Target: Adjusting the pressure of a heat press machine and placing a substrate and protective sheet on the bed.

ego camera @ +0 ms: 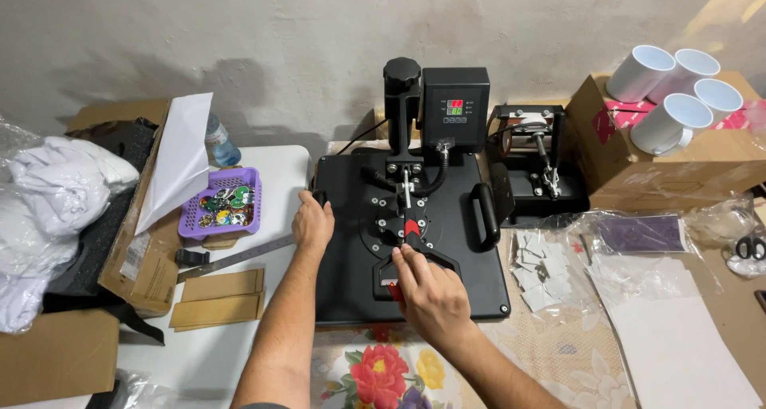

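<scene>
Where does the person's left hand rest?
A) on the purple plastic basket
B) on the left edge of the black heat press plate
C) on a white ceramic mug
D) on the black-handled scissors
B: the left hand lies on the left edge of the black heat press plate, apart from the purple plastic basket beside it.

Both forearms bare — no sleeves, rings or watch visible.

We see a small home print workshop, black heat press (411, 233) central, mug press (533, 165) right of it, blank white mugs (674, 90) beyond, cardboard boxes (144, 241) left.
</scene>
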